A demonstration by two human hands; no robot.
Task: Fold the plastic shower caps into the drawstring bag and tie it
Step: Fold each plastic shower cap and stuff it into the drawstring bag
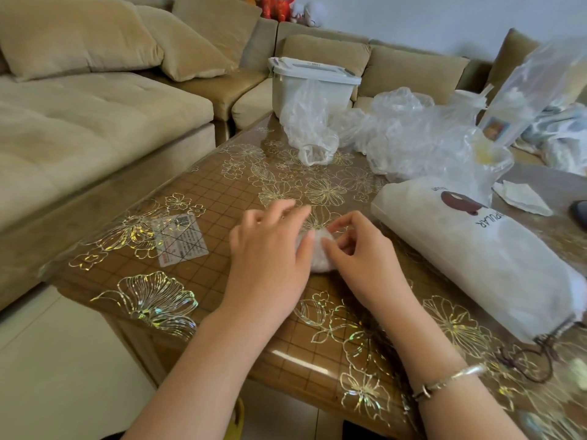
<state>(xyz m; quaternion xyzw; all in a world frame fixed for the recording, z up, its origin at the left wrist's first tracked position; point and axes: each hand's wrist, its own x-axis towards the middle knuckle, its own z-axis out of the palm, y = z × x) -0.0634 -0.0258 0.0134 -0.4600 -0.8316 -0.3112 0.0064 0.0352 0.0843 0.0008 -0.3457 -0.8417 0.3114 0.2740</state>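
Two hands work one shower cap, already squeezed down to a small white wad on the table. My left hand lies over its left side, fingers nearly straight, pressing it flat so the slippery plastic cannot spring open. My right hand has its fingers curled, thumb and forefinger pinching the top edge to turn it inward, though blur makes the exact grip hard to read. The drawstring bag lies just to my right, its cords trailing toward me, near enough to take the wad. More loose plastic waits well beyond.
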